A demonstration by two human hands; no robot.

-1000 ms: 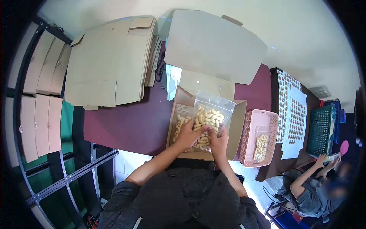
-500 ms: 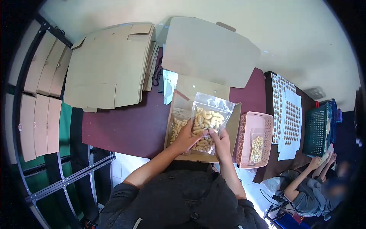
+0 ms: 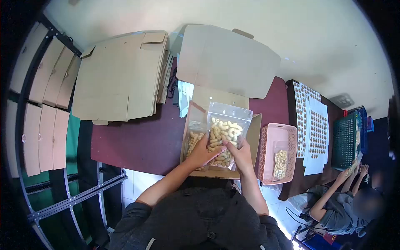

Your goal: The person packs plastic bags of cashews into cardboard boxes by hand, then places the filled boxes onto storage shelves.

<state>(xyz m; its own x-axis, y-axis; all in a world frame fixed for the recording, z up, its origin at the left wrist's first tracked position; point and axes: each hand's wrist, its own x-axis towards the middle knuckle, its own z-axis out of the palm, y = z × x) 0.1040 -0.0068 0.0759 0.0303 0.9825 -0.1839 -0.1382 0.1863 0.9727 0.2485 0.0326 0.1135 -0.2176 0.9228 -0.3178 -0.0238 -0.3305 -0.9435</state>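
Observation:
A clear zip pouch of pale curved snacks is held upright between both hands above an open cardboard box. My left hand grips its lower left side, the thumb on its front. On the lower right side, my right hand is closed round the pouch, its thumb also on the front. Another filled pouch lies in the left part of the box, partly hidden by my left hand. The box's large lid stands raised behind it.
Folded cardboard is stacked at the left. A pink basket with one pouch stands right of the box. Beyond are sticker sheets, a green basket and a seated person. Shelves stand far left.
The held pouch has shifted slightly left and is a little more upright. The head view has tilted slightly. Both hands keep their hold.

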